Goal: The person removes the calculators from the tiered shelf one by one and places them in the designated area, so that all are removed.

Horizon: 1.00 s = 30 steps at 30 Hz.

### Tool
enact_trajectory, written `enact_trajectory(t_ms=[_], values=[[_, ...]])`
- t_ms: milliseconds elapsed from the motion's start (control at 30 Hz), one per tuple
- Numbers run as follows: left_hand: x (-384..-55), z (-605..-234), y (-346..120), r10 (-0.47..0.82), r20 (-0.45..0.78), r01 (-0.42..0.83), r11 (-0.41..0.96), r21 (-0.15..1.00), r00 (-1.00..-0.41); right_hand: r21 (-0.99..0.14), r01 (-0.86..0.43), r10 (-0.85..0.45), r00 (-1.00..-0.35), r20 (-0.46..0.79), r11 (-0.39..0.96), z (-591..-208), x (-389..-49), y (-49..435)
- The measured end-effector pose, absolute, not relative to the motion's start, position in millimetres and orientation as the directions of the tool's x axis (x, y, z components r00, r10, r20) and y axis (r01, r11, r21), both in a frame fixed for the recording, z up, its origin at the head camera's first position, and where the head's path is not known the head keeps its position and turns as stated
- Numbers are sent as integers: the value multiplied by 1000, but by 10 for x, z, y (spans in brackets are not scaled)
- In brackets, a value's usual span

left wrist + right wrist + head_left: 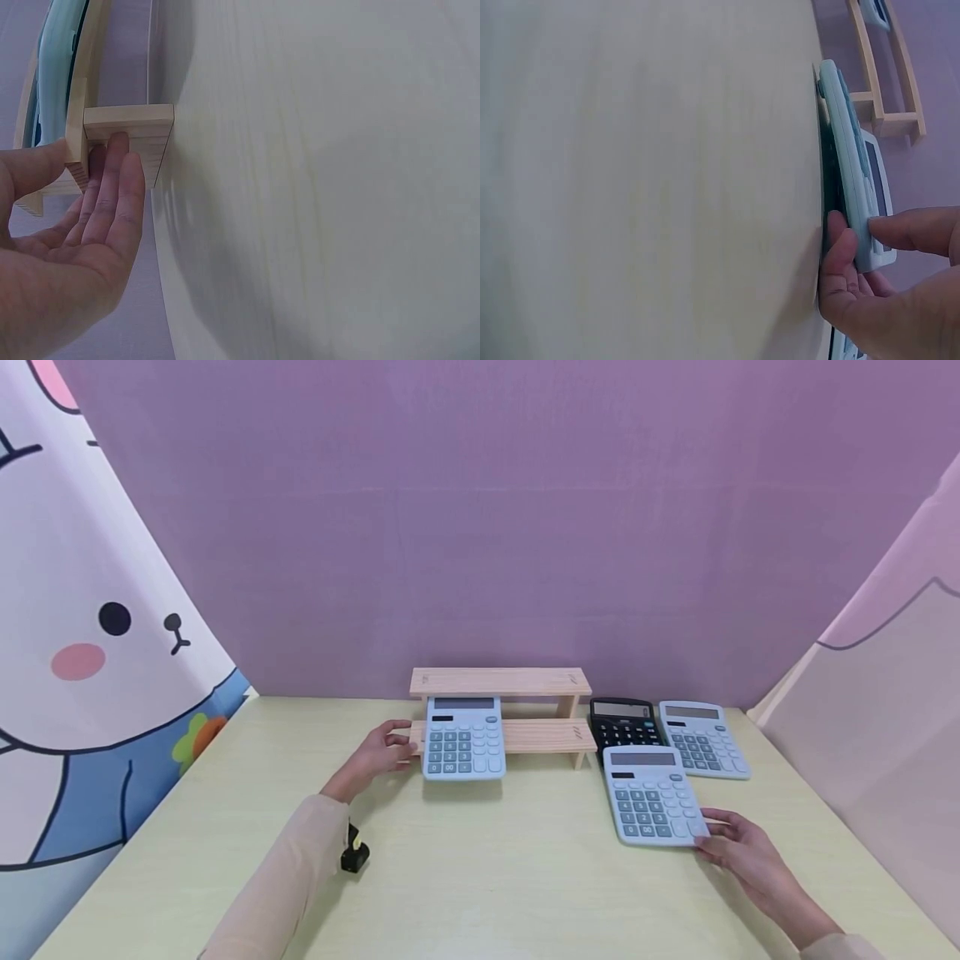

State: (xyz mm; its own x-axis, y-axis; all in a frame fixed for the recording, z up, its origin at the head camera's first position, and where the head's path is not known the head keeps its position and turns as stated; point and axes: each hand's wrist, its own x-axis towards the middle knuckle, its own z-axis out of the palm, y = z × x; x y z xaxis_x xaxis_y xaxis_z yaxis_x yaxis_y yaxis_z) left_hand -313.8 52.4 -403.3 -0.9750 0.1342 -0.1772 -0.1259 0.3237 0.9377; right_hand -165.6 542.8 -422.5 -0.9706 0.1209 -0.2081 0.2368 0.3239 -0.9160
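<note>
My left hand (378,750) grips the left end of the lower board of a two-tier wooden rack (543,737). In the left wrist view its thumb lies on one side of the board and the fingers reach under it. A light-blue calculator (465,739) leans on that lower tier, its keys facing me. On the right, my right hand (750,856) pinches the lower right corner of a second light-blue calculator (652,797). The right wrist view shows thumb on the upper face and fingers beneath, that edge raised off the table.
Behind the held calculator lie a black calculator (622,722), partly covered by it, and another light-blue calculator (703,739). A small black object (355,852) is by the left sleeve. The pale table (480,877) ends at a purple backdrop (480,527).
</note>
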Motion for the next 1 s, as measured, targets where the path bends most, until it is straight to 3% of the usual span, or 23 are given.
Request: enact_trajectory(t_ms=[367, 1000], values=[[-3158, -4043, 522, 133, -181, -129, 326, 937, -975, -858, 222, 156, -973, -168, 464, -4202, -1652, 5383], [-3119, -4013, 532, 141, -172, -120, 321, 940, -975, -791, 181, 131, -983, -128, 584, -4157, -1656, 5417]])
